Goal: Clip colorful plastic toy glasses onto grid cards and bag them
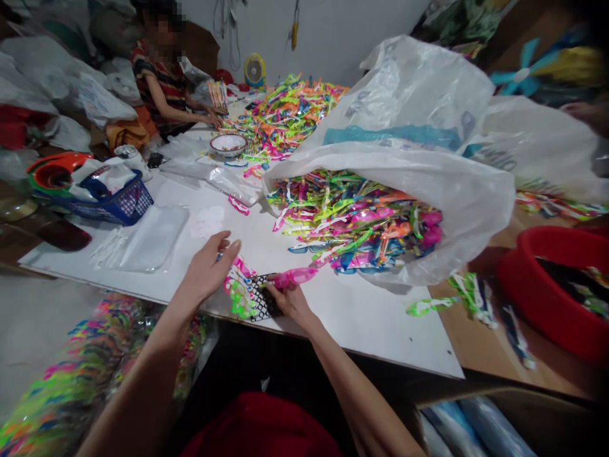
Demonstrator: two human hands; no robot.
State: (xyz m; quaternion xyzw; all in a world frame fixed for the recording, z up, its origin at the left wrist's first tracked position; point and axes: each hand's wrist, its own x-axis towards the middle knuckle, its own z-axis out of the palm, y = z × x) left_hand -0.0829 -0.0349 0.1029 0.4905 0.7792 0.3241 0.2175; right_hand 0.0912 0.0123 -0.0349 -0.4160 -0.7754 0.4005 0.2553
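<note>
Watching through the head camera, I judge the work in hand to be sorting toy glasses into a small stack at the near edge of the white tabletop (361, 317). The right hand (289, 299) pinches a pink frame (295, 277) between thumb and fingertips, holding it low over the board just right of the stack of frames (240, 293). That stack is green and pink on top, with a black dotted piece (262, 299) at its right side, right against the right hand's fingers.

The left hand (208, 268) lies palm down with its fingers straight and loosely together and the thumb apart. The fingertips reach the stack's upper left corner (I cannot tell whether they actually touch it or hover just above).

As I read it, the next move calls for lining the pink frame up square with the frames below while the left hand steadies the pile, since these light plastic pieces look likely to slide.

The supply is near: a big white plastic bag (428, 184) lies on its side behind the hands, and a heap of coloured frames (356, 222) spills from its mouth towards them.
</note>
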